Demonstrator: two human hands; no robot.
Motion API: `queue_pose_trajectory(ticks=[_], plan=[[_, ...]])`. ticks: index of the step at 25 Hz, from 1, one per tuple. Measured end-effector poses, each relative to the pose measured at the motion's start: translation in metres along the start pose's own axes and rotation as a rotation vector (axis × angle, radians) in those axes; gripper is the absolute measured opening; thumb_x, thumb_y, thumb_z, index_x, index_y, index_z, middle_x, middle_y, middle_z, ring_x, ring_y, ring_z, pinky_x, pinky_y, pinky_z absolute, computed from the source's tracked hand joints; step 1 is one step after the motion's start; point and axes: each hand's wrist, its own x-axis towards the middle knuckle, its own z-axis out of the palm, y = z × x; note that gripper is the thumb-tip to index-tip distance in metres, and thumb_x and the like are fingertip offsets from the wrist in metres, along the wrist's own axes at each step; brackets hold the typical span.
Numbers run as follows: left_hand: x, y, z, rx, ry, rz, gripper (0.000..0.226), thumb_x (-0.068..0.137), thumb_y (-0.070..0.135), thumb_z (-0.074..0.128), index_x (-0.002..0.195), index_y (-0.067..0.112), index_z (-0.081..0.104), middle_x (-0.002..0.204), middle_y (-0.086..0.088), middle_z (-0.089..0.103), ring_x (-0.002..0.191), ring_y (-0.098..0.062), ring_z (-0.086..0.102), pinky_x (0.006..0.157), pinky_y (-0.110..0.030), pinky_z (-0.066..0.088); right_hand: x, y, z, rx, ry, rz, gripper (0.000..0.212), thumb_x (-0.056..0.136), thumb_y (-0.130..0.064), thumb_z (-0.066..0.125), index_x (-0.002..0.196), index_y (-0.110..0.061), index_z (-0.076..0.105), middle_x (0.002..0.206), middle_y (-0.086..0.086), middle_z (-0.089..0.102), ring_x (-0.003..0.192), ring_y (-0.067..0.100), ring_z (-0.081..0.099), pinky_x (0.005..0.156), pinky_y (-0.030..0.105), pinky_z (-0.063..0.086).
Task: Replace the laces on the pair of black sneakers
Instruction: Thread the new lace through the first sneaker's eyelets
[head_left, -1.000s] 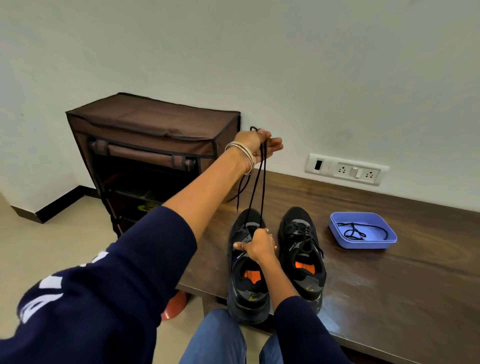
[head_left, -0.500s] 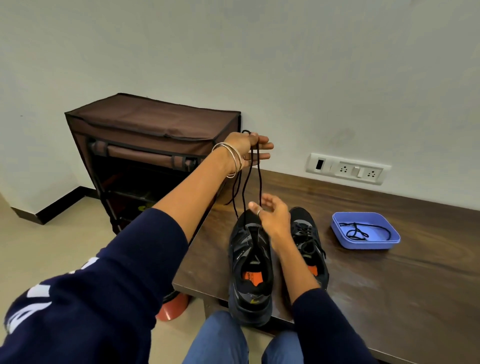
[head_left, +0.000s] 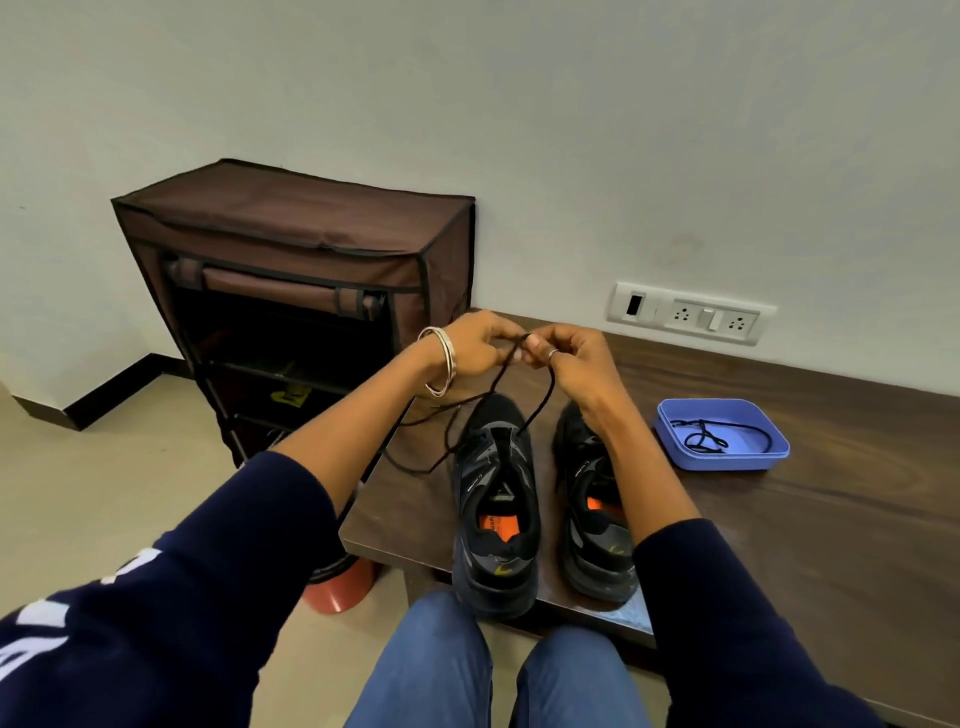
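Seated at a dark wooden table (head_left: 831, 545), knees in blue jeans at the near edge. 2 black sneakers side by side on the table, heels toward the viewer, orange insoles visible in both. Left sneaker (head_left: 496, 499) near the table's left edge, with a black lace (head_left: 537, 410) rising from its front eyelets up to the hands. Right sneaker (head_left: 592, 499) just beside it, partly covered by the right forearm; lacing on it too hidden to judge. Left hand (head_left: 472, 348) and right hand (head_left: 576, 358) raised together above the sneaker toes, fingertips meeting. Left hand fingers curled, pinching the lace; 2 thin bangles on that wrist. Right hand fingers also curled and pinching the same lace, ring on 1 finger. Slack of the lace hanging in a loop from the left hand, drooping down past the table's left edge and back toward the left sneaker. Blue tray (head_left: 670, 415) on the table well to the right of the sneakers, holding a second black lace (head_left: 701, 439), loosely coiled. Brown fabric shoe rack (head_left: 291, 228) on the floor left of the table, against the white wall. White socket panel (head_left: 691, 314) on the wall behind the table. Orange-red round object (head_left: 340, 590) on the floor under the table's left corner, identity unclear.
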Motion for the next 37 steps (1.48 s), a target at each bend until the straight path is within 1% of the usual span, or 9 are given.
queue_pose_trajectory(ticks=[5,9,13,16,20,24,29,32,37], plan=[[-0.022,0.001,0.002,-0.708,-0.069,-0.229,0.039,0.101,0.029,0.043,0.094,-0.002,0.064,0.053,-0.002,0.049,0.045,-0.014,0.051,0.066,-0.028,0.051,-0.002,0.029,-0.022,0.09,0.452,0.215,0.016,0.095,-0.014,0.06,0.081,-0.012,0.07,0.07,0.002,0.067,0.064,0.01,0.06,0.07,0.024,0.054],[-0.033,-0.016,-0.012,-0.403,0.03,-0.295,0.027,0.095,0.027,0.057,0.093,0.003,0.072,0.058,0.002,0.045,0.041,-0.005,0.038,0.046,-0.022,0.046,-0.009,0.042,-0.036,-0.007,0.723,0.42,0.024,0.094,-0.016,0.059,0.071,-0.011,0.063,0.078,0.011,0.066,0.07,0.02,0.058,0.071,0.039,0.049],[-0.031,-0.013,-0.008,-0.223,0.162,-0.324,0.02,0.092,0.026,0.063,0.082,0.013,0.074,0.049,0.014,0.055,0.035,0.001,0.043,0.04,-0.01,0.033,-0.01,0.024,-0.011,-0.674,0.261,0.165,0.061,0.088,-0.034,0.07,0.141,-0.017,0.045,0.134,0.006,0.055,0.132,0.029,0.038,0.106,0.051,0.03],[-0.023,-0.005,0.004,-0.202,0.105,-0.266,0.022,0.086,0.032,0.07,0.071,0.015,0.072,0.052,0.007,0.06,0.044,0.0,0.047,0.048,-0.013,0.039,-0.006,0.008,0.017,-0.783,-0.074,-0.086,0.029,0.089,-0.033,0.067,0.118,-0.034,0.065,0.11,-0.006,0.071,0.118,0.019,0.055,0.097,0.041,0.032],[-0.036,-0.015,0.0,-0.275,0.161,-0.302,0.02,0.088,0.029,0.067,0.081,0.012,0.075,0.056,0.006,0.063,0.048,-0.007,0.046,0.045,-0.017,0.036,-0.006,0.033,0.001,-0.466,0.165,0.044,0.023,0.09,-0.026,0.067,0.07,-0.039,0.068,0.064,-0.012,0.069,0.08,0.012,0.069,0.088,0.051,0.049],[-0.056,-0.034,-0.003,-0.318,0.131,-0.358,0.018,0.095,0.009,0.057,0.094,0.001,0.072,0.064,0.005,0.066,0.048,-0.004,0.048,0.044,-0.015,0.039,-0.009,0.045,-0.031,-0.494,0.41,0.249,0.028,0.092,-0.025,0.063,0.065,-0.03,0.066,0.069,-0.006,0.07,0.089,0.024,0.066,0.091,0.049,0.047],[-0.05,-0.028,0.018,-0.429,0.234,-0.487,0.007,0.087,-0.006,0.062,0.088,-0.002,0.067,0.077,-0.021,0.069,0.055,-0.02,0.066,0.052,-0.024,0.056,-0.014,0.028,-0.006,-1.029,0.063,0.197,0.043,0.088,-0.02,0.067,0.13,-0.02,0.055,0.146,0.009,0.042,0.136,0.033,0.027,0.108,0.052,0.026],[-0.039,-0.016,0.03,-0.58,0.322,-0.538,0.014,0.082,0.0,0.071,0.091,-0.002,0.061,0.076,-0.022,0.07,0.064,-0.031,0.071,0.061,-0.034,0.06,-0.012,0.021,0.023,-0.854,-0.224,-0.096,0.038,0.088,-0.026,0.069,0.125,-0.031,0.063,0.127,-0.002,0.064,0.124,0.022,0.05,0.105,0.047,0.038],[-0.038,-0.018,0.04,-0.707,0.278,-0.554,0.022,0.084,0.014,0.071,0.097,0.0,0.059,0.071,-0.017,0.07,0.055,-0.021,0.069,0.048,-0.025,0.056,-0.019,0.043,0.025,-0.346,-0.057,-0.051,0.013,0.081,-0.013,0.077,0.094,-0.013,0.078,0.084,0.001,0.075,0.08,0.009,0.068,0.079,0.027,0.055]])
